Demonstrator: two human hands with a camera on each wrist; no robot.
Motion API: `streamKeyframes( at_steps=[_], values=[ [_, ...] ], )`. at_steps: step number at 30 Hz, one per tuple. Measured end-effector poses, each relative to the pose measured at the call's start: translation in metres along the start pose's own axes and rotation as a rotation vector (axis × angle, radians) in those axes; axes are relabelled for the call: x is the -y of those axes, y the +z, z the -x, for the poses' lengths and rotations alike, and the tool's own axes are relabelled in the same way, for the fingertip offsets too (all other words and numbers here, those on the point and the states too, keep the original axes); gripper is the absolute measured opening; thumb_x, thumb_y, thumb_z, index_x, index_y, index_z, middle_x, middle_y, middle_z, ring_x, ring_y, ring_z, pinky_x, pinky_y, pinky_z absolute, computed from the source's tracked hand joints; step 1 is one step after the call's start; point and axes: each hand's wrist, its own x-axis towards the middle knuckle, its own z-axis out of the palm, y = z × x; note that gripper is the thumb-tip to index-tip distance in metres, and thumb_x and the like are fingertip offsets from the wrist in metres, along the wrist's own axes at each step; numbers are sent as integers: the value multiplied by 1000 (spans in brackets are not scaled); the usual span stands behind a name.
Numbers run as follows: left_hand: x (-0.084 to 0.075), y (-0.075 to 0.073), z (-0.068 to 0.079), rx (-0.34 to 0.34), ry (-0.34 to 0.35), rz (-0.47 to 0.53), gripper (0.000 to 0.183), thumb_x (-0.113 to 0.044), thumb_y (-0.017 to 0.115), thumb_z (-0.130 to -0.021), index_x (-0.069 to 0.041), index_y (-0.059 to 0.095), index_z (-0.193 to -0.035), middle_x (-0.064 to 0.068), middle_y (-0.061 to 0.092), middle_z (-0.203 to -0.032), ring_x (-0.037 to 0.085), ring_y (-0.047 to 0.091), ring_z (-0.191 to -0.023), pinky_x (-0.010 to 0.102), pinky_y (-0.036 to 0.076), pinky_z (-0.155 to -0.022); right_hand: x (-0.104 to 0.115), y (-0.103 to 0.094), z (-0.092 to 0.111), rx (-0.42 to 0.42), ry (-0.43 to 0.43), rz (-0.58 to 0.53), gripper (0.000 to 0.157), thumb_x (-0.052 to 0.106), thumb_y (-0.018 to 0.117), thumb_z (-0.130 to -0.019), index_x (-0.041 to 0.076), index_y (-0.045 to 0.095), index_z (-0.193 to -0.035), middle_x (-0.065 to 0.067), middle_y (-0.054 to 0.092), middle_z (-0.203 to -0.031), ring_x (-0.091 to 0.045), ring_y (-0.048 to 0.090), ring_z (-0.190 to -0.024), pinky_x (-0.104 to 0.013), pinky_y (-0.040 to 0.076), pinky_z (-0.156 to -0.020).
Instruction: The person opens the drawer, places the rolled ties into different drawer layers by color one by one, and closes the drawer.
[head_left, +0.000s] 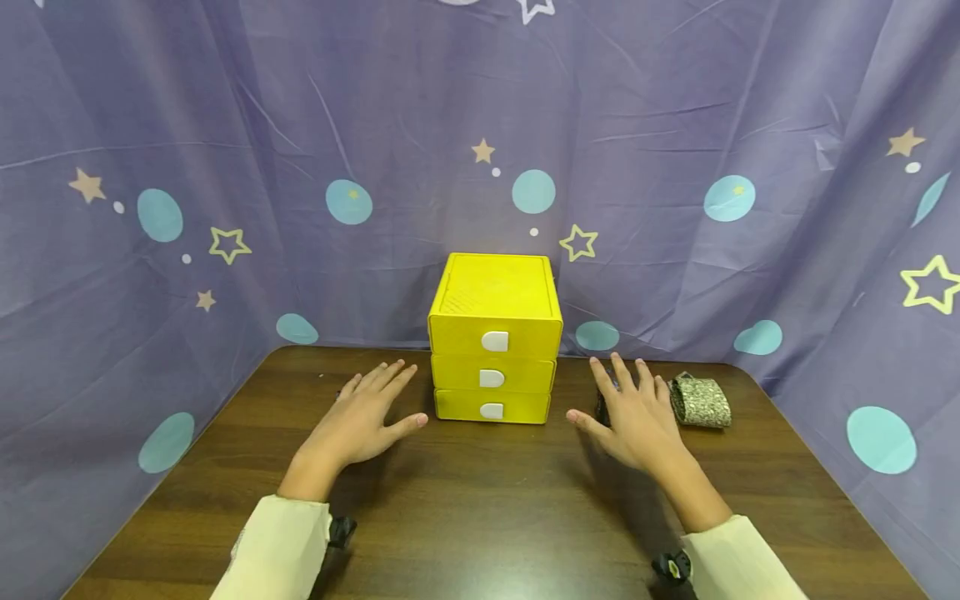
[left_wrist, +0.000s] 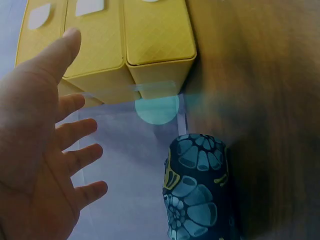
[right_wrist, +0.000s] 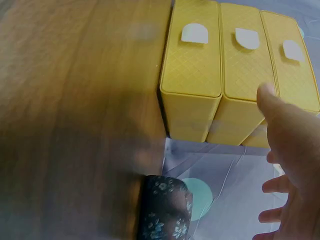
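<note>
Cream sleeves [head_left: 273,546] lead to the left hand [head_left: 352,429] and right hand [head_left: 637,421], fingers of both spread and holding nothing. The yellow three-drawer cabinet [head_left: 495,325] stands upright ahead of and between the thumbs, facing the person; the left thumb looks slightly nearer.

Teal-flowered roll [left_wrist: 195,192] cut off by left wrist view's bottom edge, small-flowered roll [right_wrist: 165,212] by right's, sleeves [head_left: 277,546] cropped below
</note>
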Motion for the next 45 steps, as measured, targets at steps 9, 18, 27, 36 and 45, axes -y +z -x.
streamKeyframes(
  at_steps=[9,18,27,36,45],
  values=[
    [7,2,-23,-32,-29,106,76,-62,48,-102,-18,31,-162,15,31,-164,43,32,-147,66,28,-116,9,-5,-14,-162,-35,-96,83,59,58,-98,9,35,-159,-27,38,-156,-55,37,-137,-74,36,-103],
    [5,-5,-41,-78,-9,165,70,-55,44,-106,-15,31,-162,15,33,-162,42,34,-146,64,32,-115,25,-9,-30,-421,-177,-153,71,38,75,-93,2,49,-148,-27,52,-140,-54,52,-113,-64,46,-90],
    [-3,-13,-59,-141,25,209,64,-50,41,-109,-11,35,-160,16,39,-158,38,37,-144,60,33,-116,43,-11,-42,-583,-296,-152,61,27,77,-91,-2,55,-140,-26,58,-122,-45,53,-99,-56,48,-83],
    [-7,-15,-70,-344,123,280,52,-34,39,-112,0,46,-151,20,54,-142,37,51,-131,56,41,-111,62,-10,-51,-639,-404,-100,55,20,80,-87,-1,59,-134,-20,60,-116,-38,53,-91,-48,48,-74],
    [-15,-10,-73,-508,105,507,41,-23,43,-112,-1,54,-145,17,59,-132,33,60,-116,49,54,-94,85,-3,-63,-647,-482,3,55,18,83,-83,5,61,-131,-16,61,-119,-35,56,-94,-42,48,-70]
  ],
)
